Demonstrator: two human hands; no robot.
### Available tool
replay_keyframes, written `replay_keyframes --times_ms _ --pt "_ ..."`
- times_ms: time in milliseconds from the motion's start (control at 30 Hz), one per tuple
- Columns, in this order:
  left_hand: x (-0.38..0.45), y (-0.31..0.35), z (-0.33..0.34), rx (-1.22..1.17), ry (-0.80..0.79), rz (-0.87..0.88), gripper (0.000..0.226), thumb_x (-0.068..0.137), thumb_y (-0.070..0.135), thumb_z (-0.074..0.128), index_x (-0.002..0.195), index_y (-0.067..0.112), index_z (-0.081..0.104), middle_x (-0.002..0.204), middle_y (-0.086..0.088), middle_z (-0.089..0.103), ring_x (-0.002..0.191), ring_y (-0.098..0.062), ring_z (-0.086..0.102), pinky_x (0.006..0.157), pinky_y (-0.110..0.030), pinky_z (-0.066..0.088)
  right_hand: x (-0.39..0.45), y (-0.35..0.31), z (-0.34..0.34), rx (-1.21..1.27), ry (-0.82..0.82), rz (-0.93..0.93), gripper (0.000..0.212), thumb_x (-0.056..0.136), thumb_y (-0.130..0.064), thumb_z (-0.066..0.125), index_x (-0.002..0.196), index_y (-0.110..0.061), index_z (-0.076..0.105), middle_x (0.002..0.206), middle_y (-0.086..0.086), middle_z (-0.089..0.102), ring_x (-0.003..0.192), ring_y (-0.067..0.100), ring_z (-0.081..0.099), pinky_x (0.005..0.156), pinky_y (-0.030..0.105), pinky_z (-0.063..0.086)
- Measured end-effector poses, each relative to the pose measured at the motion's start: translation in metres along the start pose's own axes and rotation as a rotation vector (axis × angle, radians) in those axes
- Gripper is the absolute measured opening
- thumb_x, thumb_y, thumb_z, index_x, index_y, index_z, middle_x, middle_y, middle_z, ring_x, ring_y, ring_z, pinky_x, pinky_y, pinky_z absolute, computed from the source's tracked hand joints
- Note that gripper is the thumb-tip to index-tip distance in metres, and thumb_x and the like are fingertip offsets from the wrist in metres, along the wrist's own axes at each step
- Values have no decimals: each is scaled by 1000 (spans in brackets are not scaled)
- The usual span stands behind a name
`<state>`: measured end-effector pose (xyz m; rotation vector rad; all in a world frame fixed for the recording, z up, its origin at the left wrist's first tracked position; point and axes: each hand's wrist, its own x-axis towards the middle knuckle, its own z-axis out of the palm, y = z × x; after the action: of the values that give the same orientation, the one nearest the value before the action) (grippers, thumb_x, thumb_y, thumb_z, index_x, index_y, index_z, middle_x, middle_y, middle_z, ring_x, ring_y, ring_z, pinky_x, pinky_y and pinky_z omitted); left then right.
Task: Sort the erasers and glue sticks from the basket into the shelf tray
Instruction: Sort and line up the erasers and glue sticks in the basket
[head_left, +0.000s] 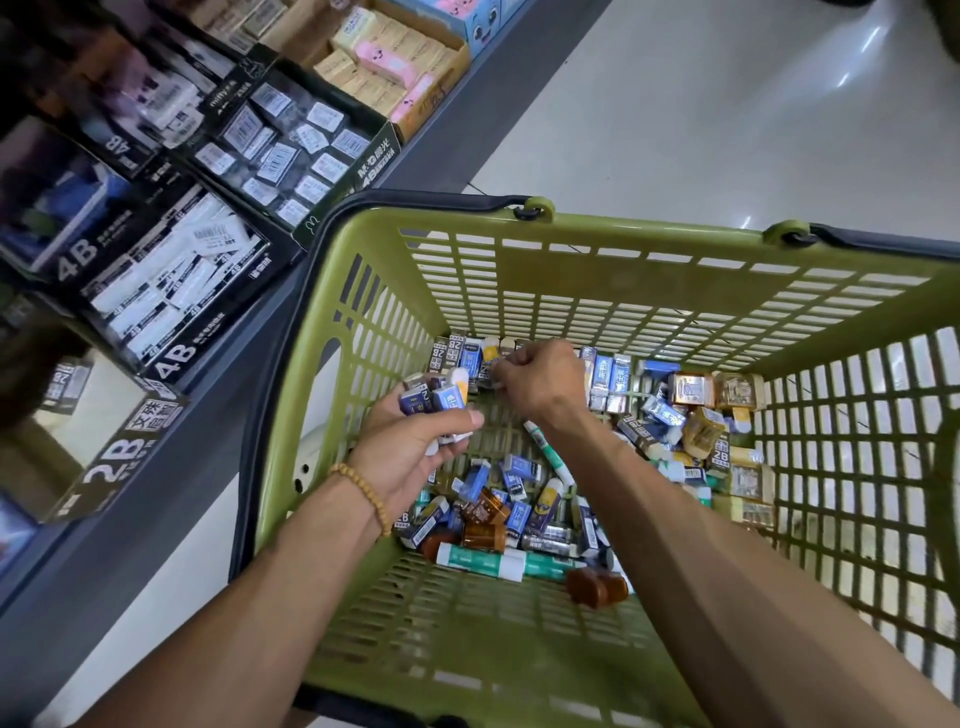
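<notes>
A green plastic basket (467, 649) holds a heap of small wrapped erasers (522, 493), brown blocks and white-and-green glue sticks (480, 558). My left hand (415, 447) is inside the basket at its left side and grips several blue-and-white erasers (434, 397). My right hand (543, 382) reaches to the far wall of the basket, fingers curled and pinching an eraser (491, 371) in the row standing there. Black shelf trays marked 4B (171, 358) and 2B (111, 467) lie to the left.
The dark shelf edge (156, 519) runs diagonally along the left. More trays sit further back: a black tray of labelled erasers (374, 171) and a cardboard tray of pink and yellow packs (441, 93). The basket's dark handles (415, 200) hang outside its rim. Pale floor tiles (727, 104) lie beyond.
</notes>
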<state>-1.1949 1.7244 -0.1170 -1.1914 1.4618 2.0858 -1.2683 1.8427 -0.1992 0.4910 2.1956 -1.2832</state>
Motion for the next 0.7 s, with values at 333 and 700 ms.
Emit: replay_keyframes --times_ms 333,700 --pt "-2 1 2 93 4 18 44 68 -17 73 93 14 55 85 -7 67 83 -24 65 88 -40 52 -15 -13 -15 71 -69 -83 37 91 -31 65 69 -1 69 65 14 69 59 24 61 61 37 51" --pt "-8 4 3 199 -111 -5 56 52 -2 79 102 10 57 87 -2 74 83 -20 73 75 -31 60 -54 -7 -47 339 -593 -28 10 89 -15 72 84 -8 69 64 2 68 59 12 63 63 24 56"
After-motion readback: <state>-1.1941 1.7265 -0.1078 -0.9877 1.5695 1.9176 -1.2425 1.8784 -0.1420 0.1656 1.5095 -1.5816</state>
